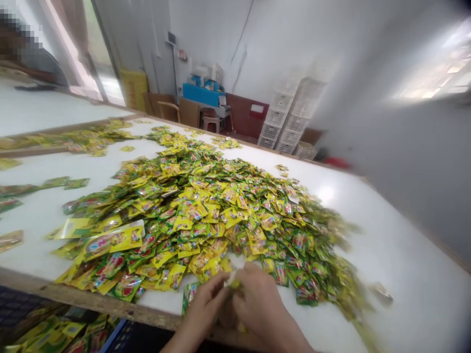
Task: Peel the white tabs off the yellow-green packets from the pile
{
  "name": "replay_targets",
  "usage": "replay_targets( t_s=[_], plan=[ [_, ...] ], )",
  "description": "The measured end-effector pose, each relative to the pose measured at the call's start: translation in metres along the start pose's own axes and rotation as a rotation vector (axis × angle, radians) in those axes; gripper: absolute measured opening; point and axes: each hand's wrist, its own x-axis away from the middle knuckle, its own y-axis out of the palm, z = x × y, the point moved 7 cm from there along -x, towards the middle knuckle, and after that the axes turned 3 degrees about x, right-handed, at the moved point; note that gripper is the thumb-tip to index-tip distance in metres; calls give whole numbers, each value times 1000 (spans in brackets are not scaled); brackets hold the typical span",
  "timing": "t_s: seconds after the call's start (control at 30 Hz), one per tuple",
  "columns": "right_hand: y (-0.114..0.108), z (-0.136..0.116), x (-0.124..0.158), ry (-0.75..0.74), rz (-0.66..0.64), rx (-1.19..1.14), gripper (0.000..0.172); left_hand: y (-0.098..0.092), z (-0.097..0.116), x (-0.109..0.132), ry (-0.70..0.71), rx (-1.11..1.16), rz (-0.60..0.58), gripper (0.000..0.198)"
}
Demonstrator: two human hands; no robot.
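A large heap of small glossy yellow and green packets [206,211] spreads over the white table. At its near edge my left hand [208,296] and my right hand [255,296] meet, fingers closed. Between them shows a bit of a yellow-green packet [236,283], mostly covered by my fingers. Below the hands something brownish is too blurred to make out. A green packet [189,296] lies just left of my left hand. Larger yellow pouches [117,239] rest on the heap's left side.
Under the table's wooden front edge [154,314], a blue crate [115,338] holds more packets. A raised wooden strip [47,147] divides the table at left. White crates [274,117] are stacked by the wall. A person sits or stands at the far left, partly blurred.
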Motion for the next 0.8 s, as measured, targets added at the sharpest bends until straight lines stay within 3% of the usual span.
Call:
replay_targets(
  t_s=[0.17, 0.23, 0.3, 0.4, 0.57, 0.67, 0.8],
  plan=[
    [-11, 1, 2, -150, -121, 9, 22, 5, -21, -1, -69, 97, -79, 50],
    [-16, 9, 3, -182, -142, -105, 29, 1, -32, -1, -95, 109, -50, 48],
    [-19, 20, 3, -159, -114, -186, 25, -2, -39, -2, -113, 72, -21, 42],
    [-16, 29, 1, -145, -68, -154, 12, 1, -38, -3, -109, 12, -15, 36],
    [-10, 25, 2, -218, -132, -41, 12, 17, -24, -3, -75, -8, -127, 31],
    [-13, 31, 0, -169, -89, -101, 12, 14, -28, -4, -84, -56, -87, 35],
    [-10, 38, -1, -130, 71, -227, 7, 11, -36, -4, -70, -40, -55, 27]
  ],
)
